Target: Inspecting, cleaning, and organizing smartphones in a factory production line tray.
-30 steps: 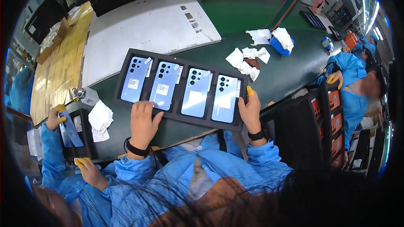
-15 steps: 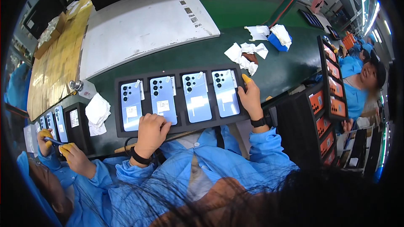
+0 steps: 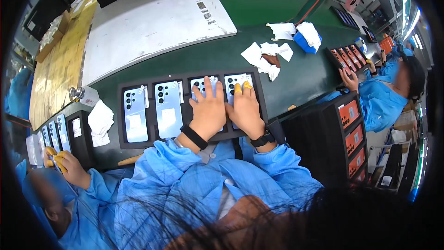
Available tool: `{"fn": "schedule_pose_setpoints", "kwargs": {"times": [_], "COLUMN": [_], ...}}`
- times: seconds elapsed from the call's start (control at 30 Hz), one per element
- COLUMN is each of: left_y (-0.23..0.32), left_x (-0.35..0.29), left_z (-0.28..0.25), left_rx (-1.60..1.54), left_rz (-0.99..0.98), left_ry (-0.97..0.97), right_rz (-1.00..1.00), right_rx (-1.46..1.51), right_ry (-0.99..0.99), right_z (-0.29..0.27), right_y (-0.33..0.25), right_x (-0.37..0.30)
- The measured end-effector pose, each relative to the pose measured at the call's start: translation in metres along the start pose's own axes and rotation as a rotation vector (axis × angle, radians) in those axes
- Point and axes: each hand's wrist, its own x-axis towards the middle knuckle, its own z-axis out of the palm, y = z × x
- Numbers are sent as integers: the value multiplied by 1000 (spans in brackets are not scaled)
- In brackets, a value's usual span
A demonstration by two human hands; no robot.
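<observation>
A black foam tray (image 3: 126, 134) lies on the bench in front of me, bearing a row of light blue smartphones with their camera sides up. My left hand (image 3: 209, 111) rests with spread fingers over the third smartphone (image 3: 198, 83), hiding most of it. On the rightmost smartphone (image 3: 230, 91) lies my right hand (image 3: 246, 112), its fingers stretched out and yellow finger cots on some of them. The leftmost smartphone (image 3: 135, 113) and the second smartphone (image 3: 168, 111) are uncovered, each with a white label. Neither hand holds anything.
Crumpled white wipes (image 3: 254, 55) and a blue box (image 3: 303, 44) lie beyond the tray. Another wipe (image 3: 100, 122) sits to its left. A black stack of trays (image 3: 319, 134) with orange phones stands right. A co-worker's hands (image 3: 69, 164) are at left; another co-worker (image 3: 384, 97) handles a tray at right.
My left hand has moved right from the second phone to the third. My right hand has left the tray's right edge for the rightmost phone. The right co-worker's tray has moved farther away.
</observation>
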Motion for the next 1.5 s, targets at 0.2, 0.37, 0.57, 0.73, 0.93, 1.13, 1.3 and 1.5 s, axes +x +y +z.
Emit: {"fn": "schedule_pose_setpoints", "kwargs": {"times": [0.2,0.37,0.57,0.73,0.93,1.13,1.3,1.5], "left_y": [-1,-13,-28,-31,-15,5,-24,-56], "left_x": [2,-35,-53,-7,-19,-57,-73,-49], "left_z": [-2,-27,-17,-30,-50,-56,-52,-2], "left_rx": [104,-289,-1004,-1416,-1482,-2640,-1989,-789], "left_rz": [-64,86,-190,-226,-108,-56,-114,-176], "left_ry": [-108,-138,147,758,959,195,231,354], "right_rz": [1,5,-89,-82,-88,-167,-374,-255], "right_rx": [11,38,35,964,1618,1792,1516,932], "right_ry": [-4,25,126,-419,-962,-1053,-1160,-43], "right_z": [3,3,-7,-34,-7,-1,18,-30], "right_y": [-4,5,5,-1,-63,-84,-76,-31], "right_x": [8,4,1,-21,-45,-56,-55,-44]}}
